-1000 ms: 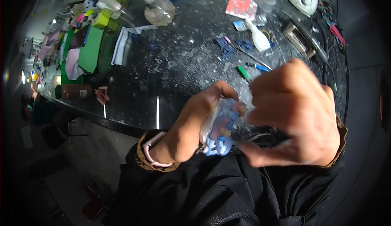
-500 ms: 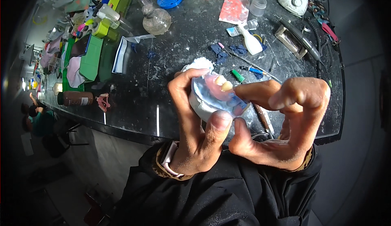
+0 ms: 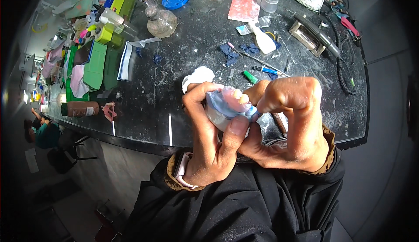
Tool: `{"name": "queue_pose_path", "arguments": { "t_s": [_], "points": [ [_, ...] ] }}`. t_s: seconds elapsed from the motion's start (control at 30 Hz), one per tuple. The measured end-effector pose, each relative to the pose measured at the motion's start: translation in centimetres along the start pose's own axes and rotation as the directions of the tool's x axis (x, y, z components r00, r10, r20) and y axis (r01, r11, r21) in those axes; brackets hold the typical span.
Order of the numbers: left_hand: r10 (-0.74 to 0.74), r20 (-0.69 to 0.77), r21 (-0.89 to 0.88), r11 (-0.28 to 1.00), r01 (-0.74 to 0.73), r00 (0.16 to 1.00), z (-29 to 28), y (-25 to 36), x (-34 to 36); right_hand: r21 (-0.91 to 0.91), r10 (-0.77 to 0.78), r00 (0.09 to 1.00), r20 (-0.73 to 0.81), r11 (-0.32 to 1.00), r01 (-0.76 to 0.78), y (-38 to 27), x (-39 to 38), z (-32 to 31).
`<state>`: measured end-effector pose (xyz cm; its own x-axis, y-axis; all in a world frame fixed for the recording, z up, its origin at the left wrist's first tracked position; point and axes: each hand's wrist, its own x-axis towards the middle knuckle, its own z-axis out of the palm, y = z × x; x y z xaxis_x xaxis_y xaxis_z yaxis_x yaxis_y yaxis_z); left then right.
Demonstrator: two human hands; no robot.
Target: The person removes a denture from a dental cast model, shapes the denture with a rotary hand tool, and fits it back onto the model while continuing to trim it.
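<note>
Bench: glossy black top point(image 3: 144, 106), dusted white, dark at the frame's edges. From my remote seat I read one work piece, a white-based dental model with pale blue coating, pink gum and cream teeth point(image 3: 229, 106), held above the bench's near edge. A lumpy white mass point(image 3: 200, 75) shows just beyond the left fingers; a slim green-capped item point(image 3: 250, 77) lies past the right hand point(image 3: 297, 128).

Hands: left hand point(image 3: 214, 150) clamps the model, thumb on the near side, forefinger around the far left. Right forefinger is hooked, its tip and thumb at the model's right end; I cannot tell whether they pinch it.

Handling, my estimate: light, base stiff and perhaps chippable, blue layer waxy, soft, possibly slick. I would grip the white base and spare the coating and teeth.

Orientation: long axis runs left to right, dipping toward the right hand; teeth face upward, tilted somewhat rightward
</note>
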<state>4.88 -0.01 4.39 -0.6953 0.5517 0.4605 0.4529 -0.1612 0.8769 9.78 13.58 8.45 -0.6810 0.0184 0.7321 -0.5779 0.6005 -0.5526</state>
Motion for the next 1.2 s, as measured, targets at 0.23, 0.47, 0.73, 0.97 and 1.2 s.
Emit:
{"name": "queue_pose_path", "arguments": {
  "t_s": [0.23, 0.47, 0.73, 0.97, 1.2],
  "points": [
    [-0.061, 0.024, -0.028, 0.998, 0.061, 0.998, 0.0, -0.4, -0.2, 0.036, 0.054, 0.996, 0.074, 0.998, -0.057, 0.3, -0.3, 0.0],
    [-0.12, -0.036, -0.125, 0.985, 0.115, 0.992, 0.1, -0.2, -0.3, 0.251, 0.298, 0.922, 0.248, 0.899, -0.359, -0.1, -0.8, -1.2],
    [0.318, -0.166, -0.353, 0.865, -0.357, 0.934, -1.0, -4.9, -2.0, 0.207, 0.333, 0.789, 0.515, 0.846, -0.492, -0.6, -1.1, -0.5],
    [0.424, -0.117, -0.238, 0.866, -0.44, 0.898, -1.6, -4.6, -1.8, 0.199, 0.351, 0.743, 0.569, 0.818, -0.539, -2.0, -1.2, -0.1],
    [0.418, -0.102, -0.235, 0.871, -0.43, 0.903, -1.6, -4.7, -2.2, 0.077, 0.342, 0.764, 0.547, 0.888, -0.453, -2.5, -1.8, 0.5]
  ]
}}
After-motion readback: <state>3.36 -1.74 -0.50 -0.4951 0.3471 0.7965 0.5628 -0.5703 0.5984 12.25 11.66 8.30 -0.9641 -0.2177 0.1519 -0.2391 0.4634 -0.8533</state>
